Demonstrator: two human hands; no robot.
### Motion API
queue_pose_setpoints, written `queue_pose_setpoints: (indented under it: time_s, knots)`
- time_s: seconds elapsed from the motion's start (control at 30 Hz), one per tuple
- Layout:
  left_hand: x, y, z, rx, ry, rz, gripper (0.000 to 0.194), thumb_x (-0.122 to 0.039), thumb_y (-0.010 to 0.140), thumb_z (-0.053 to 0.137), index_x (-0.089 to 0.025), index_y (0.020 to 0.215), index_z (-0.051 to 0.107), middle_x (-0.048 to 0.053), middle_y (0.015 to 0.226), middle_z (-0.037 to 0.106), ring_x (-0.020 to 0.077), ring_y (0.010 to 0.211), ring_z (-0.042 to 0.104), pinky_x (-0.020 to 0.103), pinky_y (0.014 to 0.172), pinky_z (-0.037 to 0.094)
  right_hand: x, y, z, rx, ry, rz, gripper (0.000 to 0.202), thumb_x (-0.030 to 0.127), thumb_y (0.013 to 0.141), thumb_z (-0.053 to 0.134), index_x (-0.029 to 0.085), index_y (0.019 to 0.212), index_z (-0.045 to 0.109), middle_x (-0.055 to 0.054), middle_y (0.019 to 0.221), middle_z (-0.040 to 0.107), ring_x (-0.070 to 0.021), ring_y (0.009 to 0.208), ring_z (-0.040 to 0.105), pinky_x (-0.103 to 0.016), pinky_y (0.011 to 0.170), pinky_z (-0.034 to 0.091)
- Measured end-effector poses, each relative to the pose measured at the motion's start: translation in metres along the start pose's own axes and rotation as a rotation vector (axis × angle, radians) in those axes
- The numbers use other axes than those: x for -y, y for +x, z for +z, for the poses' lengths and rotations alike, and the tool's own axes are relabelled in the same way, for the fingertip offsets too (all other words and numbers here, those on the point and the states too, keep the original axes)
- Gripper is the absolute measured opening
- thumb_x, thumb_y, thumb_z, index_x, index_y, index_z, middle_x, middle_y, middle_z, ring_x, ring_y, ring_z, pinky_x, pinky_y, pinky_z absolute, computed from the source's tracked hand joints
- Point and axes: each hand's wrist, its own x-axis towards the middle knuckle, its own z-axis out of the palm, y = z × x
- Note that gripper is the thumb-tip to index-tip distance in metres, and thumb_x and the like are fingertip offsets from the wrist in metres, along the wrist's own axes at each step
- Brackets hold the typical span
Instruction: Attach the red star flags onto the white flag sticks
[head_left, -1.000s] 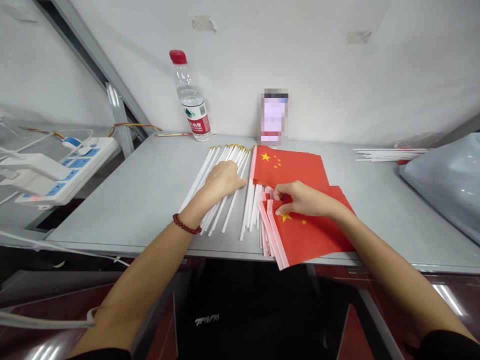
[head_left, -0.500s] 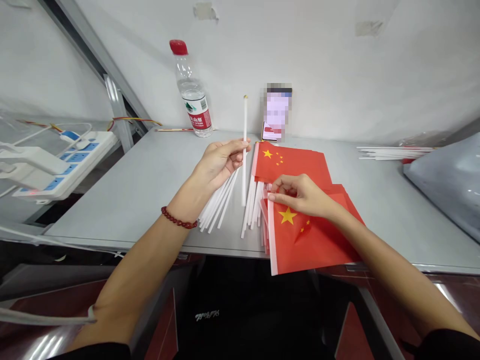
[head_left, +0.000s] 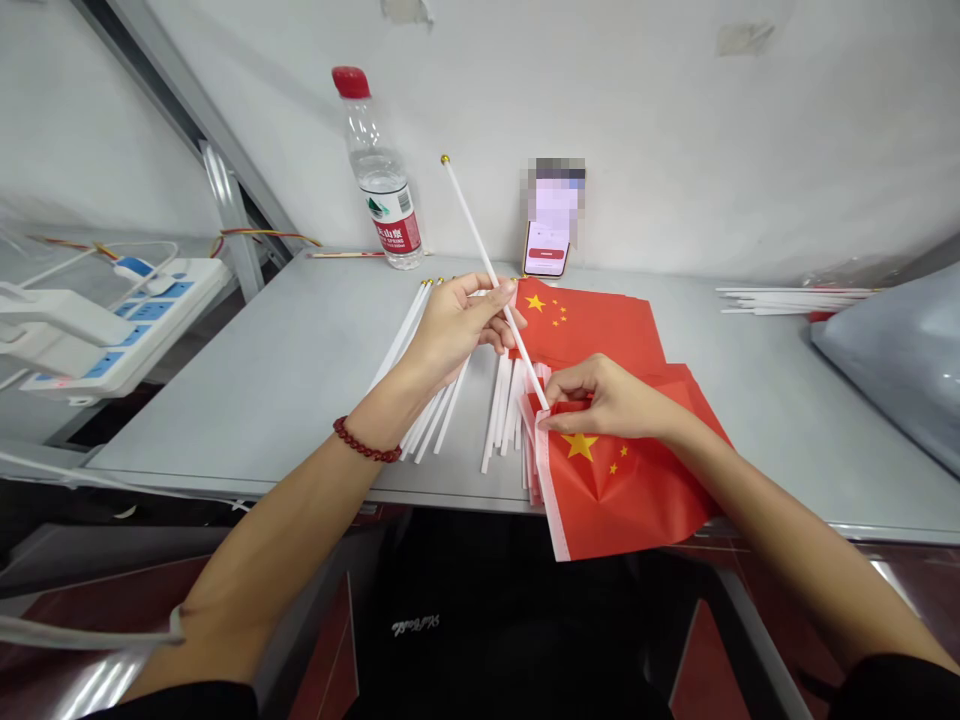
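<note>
My left hand [head_left: 472,325] pinches a white stick [head_left: 476,232] with a gold tip, tilted so its lower end meets the top of a flag's white sleeve. That red flag [head_left: 637,500] with yellow stars is pinched at its upper left corner by my right hand [head_left: 600,395]. Whether the stick's end is inside the sleeve, I cannot tell. Under it lie more red flags. Behind my right hand, another stack of flags [head_left: 600,325] rests on the table with white sticks [head_left: 502,405] below its left edge. Loose white sticks [head_left: 397,335] lie partly under my left hand.
Against the wall stand a water bottle [head_left: 386,215] with a red cap and a lit phone [head_left: 546,240]. A power strip [head_left: 135,330] with cables is at the left. More sticks [head_left: 787,299] and a grey plastic bag [head_left: 900,350] are at the right of the table [head_left: 247,380].
My left hand has moved right, and the stick has gone from upright to tilted, its lower end now at the flag's corner. The held flag has shifted slightly and creased.
</note>
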Motion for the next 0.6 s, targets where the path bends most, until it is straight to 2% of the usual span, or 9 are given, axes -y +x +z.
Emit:
queue_pose_setpoints:
  time_s: [0.3,0.6]
  knots:
    - [0.0013,0.0003,0.0014,0.016,0.024,-0.06,0.024,-0.036,0.084,0.066,-0.013,0.087,0.06,0.005,0.07,0.069,0.0064,0.045,0.058,0.018,0.043,0.045,0.0031,0.0,0.0003,0.021,-0.024,-0.012,0.019,0.022,0.08,0.065,0.018,0.064,0.057,0.006,0.053,0.045,-0.0068,0.049,0.036,-0.025,0.052,0.03]
    - [0.0042,0.0011,0.0007,0.054,-0.002,-0.041,0.02,-0.032,0.085,0.066,-0.013,0.085,0.059,0.003,0.066,0.067,0.0065,0.045,0.057,0.017,0.042,0.044,0.0004,0.0002,0.0017,0.031,-0.049,-0.05,0.015,0.022,0.08,0.065,0.016,0.066,0.061,0.005,0.055,0.047,-0.0062,0.05,0.036,-0.024,0.051,0.03]
